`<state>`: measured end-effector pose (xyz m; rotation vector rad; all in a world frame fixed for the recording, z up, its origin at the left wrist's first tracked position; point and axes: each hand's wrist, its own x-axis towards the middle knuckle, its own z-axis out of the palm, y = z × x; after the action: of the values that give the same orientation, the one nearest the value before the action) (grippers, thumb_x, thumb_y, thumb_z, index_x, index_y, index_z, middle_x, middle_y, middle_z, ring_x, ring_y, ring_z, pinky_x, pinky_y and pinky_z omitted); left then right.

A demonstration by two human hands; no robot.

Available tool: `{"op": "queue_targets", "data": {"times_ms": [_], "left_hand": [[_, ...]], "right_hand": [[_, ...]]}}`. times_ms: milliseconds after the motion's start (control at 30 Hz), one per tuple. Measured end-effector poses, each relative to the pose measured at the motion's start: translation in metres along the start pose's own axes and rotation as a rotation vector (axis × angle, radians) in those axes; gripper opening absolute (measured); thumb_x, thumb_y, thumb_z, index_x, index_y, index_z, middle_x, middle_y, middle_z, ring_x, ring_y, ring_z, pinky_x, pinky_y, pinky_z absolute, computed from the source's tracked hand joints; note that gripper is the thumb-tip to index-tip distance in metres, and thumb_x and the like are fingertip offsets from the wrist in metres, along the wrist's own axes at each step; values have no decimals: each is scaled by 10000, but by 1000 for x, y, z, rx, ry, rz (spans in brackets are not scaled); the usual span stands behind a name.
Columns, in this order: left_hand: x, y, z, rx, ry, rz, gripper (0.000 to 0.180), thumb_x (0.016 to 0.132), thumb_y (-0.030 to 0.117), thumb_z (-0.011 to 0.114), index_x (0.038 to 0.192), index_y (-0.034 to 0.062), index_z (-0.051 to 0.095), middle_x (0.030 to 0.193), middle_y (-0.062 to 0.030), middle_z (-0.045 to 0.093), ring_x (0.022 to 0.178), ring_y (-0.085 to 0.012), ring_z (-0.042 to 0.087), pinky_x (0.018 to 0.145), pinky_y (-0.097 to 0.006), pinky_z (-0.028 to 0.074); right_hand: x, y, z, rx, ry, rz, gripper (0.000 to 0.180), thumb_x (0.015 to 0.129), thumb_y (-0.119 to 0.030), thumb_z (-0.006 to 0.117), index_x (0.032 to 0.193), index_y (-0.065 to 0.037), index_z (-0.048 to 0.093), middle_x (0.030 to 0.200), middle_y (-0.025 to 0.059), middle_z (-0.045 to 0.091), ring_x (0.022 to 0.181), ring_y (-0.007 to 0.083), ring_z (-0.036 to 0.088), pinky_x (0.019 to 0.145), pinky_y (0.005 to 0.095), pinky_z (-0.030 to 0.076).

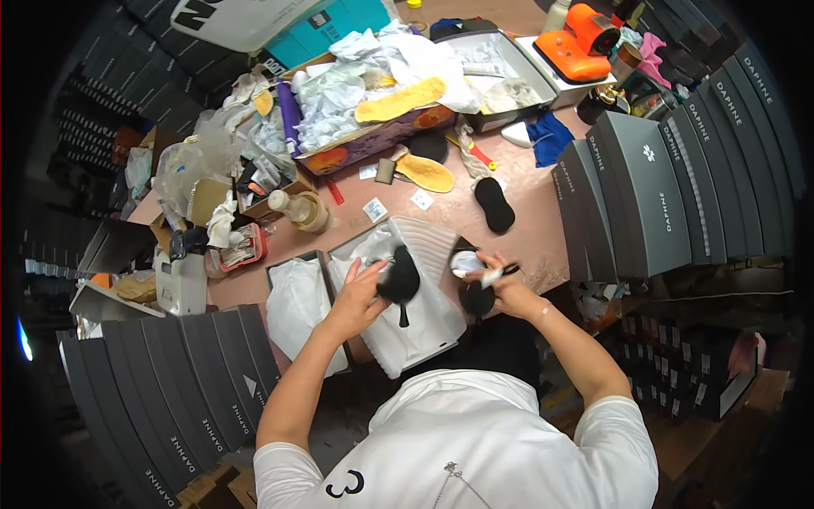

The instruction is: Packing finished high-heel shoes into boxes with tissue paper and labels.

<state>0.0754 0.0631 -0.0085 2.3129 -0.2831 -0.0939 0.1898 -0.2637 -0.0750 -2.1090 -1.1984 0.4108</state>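
Note:
Over the open shoe box lined with white paper [407,339], my left hand [358,299] grips a black shoe [400,278] with a slim heel pointing toward me; it is slightly blurred. To its right, my right hand [515,293] is closed around a small white thing with a black end [490,277], its kind unclear. Just beneath those fingers is a second black shoe [476,299] with a pale inside, partly covered by the hand. Left of the open box sits another paper-lined tray [298,297].
Stacked grey shoe boxes flank me at right [640,199] and left [182,386]. A black insole-shaped pad [494,205] lies beyond my right hand. Farther back are a bottle [301,210], yellow insoles [426,173], a carton full of crumpled paper [356,144] and an orange device [578,47].

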Motion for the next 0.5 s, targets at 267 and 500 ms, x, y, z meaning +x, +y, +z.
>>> {"op": "queue_targets", "data": {"times_ms": [267,500], "left_hand": [[-31,72,-12,-1076,226,-306,319,953,277,571,1102,-4,544,936,-66,644,823,-116,612,762,-261,512],[-78,79,9,-1125,360,-376,346,963,335,544,1105,20,524,941,-73,635,813,-118,617,733,-256,518]], "right_hand": [[41,-118,-54,787,-103,259,273,935,-172,527,1128,2,610,903,-16,624,728,100,566,696,271,491],[46,-151,-5,977,-173,215,394,1003,-332,448,1157,6,578,1029,40,618,930,115,562,845,264,467]]}}
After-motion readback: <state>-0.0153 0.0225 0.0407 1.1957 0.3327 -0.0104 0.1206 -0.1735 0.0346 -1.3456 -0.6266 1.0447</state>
